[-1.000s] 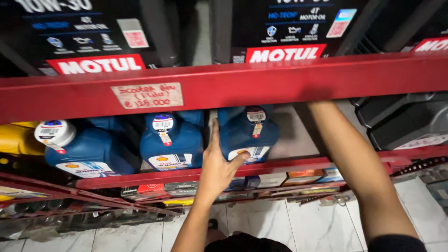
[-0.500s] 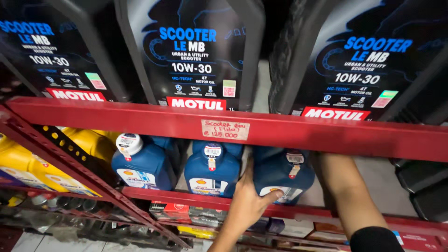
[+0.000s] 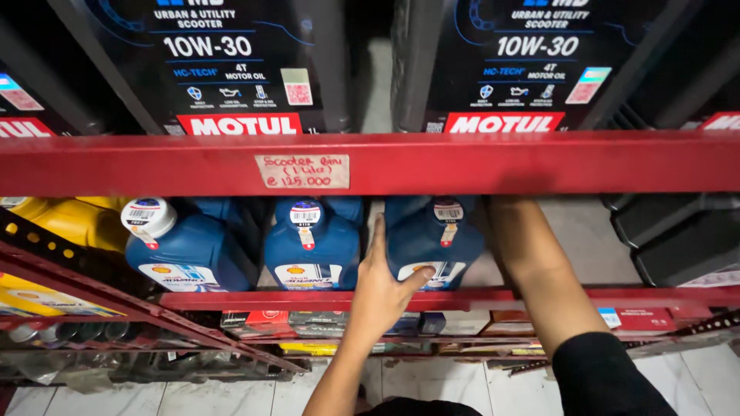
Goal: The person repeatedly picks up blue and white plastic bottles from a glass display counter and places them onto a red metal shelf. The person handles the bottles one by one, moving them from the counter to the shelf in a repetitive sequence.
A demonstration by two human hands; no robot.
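Shelf beam hides the right hand past the forearm, grip unknowable; left hand spreads open, touching the rightmost blue oil bottle.

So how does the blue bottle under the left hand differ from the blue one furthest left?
The right blue bottle is touched by the left hand, thumb on its front label; the left blue bottle is untouched. The left bottle leans, its white cap tipped toward the yellow jug; the right bottle stands upright, its cap partly hidden behind the red shelf rail. Both are blue, with a front label, on the same shelf.
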